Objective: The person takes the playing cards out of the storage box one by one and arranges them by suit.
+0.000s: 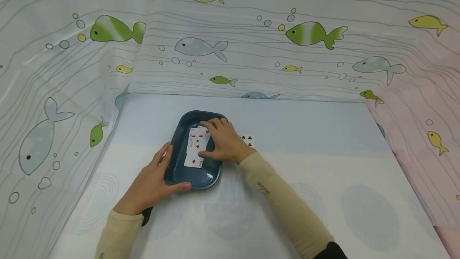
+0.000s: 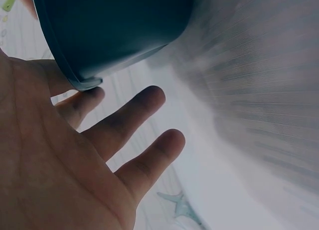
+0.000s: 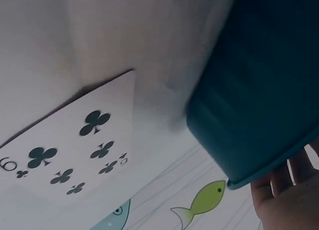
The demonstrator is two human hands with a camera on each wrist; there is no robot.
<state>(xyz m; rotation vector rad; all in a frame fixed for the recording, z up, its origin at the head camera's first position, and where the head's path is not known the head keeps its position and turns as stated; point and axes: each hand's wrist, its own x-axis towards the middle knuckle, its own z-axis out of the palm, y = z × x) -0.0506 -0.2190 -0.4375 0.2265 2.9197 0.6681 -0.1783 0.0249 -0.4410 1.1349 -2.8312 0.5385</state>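
We have a pale fish-print sheet hanging round the left, back and right of our counter. Two tan sleeves reach in over it. Next size down, our dark blue tray sits left of centre on the counter. Our left hand rests against its left side, fingers pretty straight and spread, thumb over the near rim. Our right hand crosses the right rim, thumb and index finger apart over the cards; honestly, we can't tell if they're pinching one. Those lie overlapping, face up, in the tray. We've also a six of clubs face up on the counter, just right of the tray.
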